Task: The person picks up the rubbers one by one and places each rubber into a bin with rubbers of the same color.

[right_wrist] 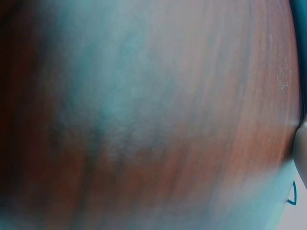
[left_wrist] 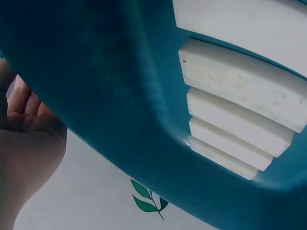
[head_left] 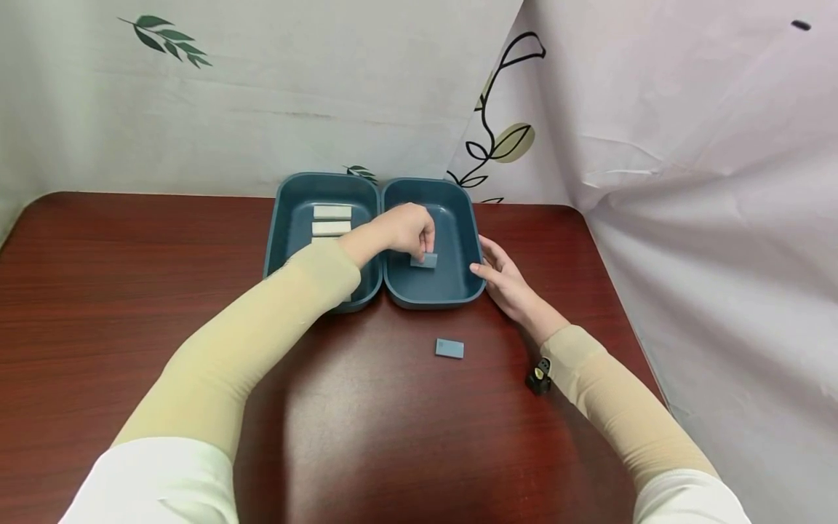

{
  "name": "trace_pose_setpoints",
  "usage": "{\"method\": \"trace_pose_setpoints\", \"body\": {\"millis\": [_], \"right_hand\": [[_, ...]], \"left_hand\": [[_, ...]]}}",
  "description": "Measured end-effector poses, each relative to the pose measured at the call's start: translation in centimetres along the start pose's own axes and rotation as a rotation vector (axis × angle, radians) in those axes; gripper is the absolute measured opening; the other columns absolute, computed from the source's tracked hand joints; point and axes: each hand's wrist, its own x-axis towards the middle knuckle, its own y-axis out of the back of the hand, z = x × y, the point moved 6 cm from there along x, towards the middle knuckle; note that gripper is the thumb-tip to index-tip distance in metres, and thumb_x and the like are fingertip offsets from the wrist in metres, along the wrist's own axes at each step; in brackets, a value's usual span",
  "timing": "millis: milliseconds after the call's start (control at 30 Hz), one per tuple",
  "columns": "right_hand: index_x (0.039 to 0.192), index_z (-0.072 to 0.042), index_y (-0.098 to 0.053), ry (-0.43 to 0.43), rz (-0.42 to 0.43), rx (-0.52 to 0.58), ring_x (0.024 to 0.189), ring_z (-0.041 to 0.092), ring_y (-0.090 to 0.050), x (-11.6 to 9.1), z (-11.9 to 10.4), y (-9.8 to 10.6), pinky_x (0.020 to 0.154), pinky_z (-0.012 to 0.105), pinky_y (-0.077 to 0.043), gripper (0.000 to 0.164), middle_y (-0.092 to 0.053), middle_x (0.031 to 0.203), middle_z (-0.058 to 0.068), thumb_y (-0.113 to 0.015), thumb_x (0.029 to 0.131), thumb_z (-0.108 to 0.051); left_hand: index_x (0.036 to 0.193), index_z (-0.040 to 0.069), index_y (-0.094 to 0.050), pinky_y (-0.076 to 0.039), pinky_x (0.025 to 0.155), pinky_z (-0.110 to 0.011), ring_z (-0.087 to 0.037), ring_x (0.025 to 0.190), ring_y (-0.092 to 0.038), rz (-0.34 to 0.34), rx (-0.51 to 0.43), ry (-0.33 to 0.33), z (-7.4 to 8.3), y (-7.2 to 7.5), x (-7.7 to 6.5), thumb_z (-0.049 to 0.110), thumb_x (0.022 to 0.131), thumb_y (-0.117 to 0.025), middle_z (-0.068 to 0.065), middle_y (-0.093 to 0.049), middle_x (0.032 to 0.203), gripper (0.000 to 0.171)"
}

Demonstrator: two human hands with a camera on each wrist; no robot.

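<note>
My left hand [head_left: 407, 229] reaches into the right-hand blue bin [head_left: 432, 297] and pinches a small blue-grey block [head_left: 424, 260] low over its floor. The right hand [head_left: 507, 280] holds that bin's right side, thumb at the rim and fingers along the outer wall. A second blue-grey block [head_left: 449, 348] lies on the table in front of the bin. In the left wrist view, the left hand [left_wrist: 33, 143] shows beyond a bin wall, its fingertips hidden. Only a bit of the right hand [right_wrist: 301, 151] shows at the edge of the right wrist view.
Against the right-hand bin stands a matching left-hand bin [head_left: 281, 211] with several white blocks [head_left: 332, 212] in it, partly hidden by the left forearm. Both stand at the back of the red-brown table [head_left: 131, 291], near a white patterned curtain [head_left: 294, 94].
</note>
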Motion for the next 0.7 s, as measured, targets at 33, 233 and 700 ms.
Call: {"method": "trace_pose_setpoints", "body": {"millis": [33,233,700], "right_hand": [[0.169,-0.01,-0.023,-0.002,0.0,-0.001,0.157,0.023,-0.033,0.0,0.04,0.03,0.106,0.015,-0.049,0.067,-0.025,0.174,0.013,-0.047,0.108,0.002],[0.169,-0.011,-0.023,-0.006,-0.009,-0.005,0.158,0.024,-0.032,0.03,0.18,0.06,0.107,0.017,-0.049,0.066,-0.024,0.174,0.014,-0.048,0.109,0.0],[0.169,-0.01,-0.024,0.001,-0.004,-0.001,0.154,0.022,-0.036,-0.05,-0.08,-0.11,0.105,0.017,-0.05,0.067,-0.026,0.173,0.013,-0.047,0.108,0.002]], "left_hand": [[0.091,0.009,-0.08,-0.06,0.088,-0.036,-0.021,0.089,-0.07,-0.004,0.001,0.005,-0.08,-0.05,0.04,0.006,0.087,-0.087,-0.006,-0.078,0.09,0.008],[0.091,0.009,-0.081,-0.06,0.083,-0.033,-0.017,0.084,-0.069,-0.038,0.009,0.024,-0.46,-0.48,0.31,0.007,0.087,-0.088,-0.005,-0.079,0.09,0.008],[0.091,0.01,-0.081,-0.06,0.078,-0.032,-0.013,0.074,-0.067,-0.05,0.019,0.023,-0.56,-0.98,0.87,0.005,0.088,-0.086,-0.003,-0.077,0.086,0.007]]}}
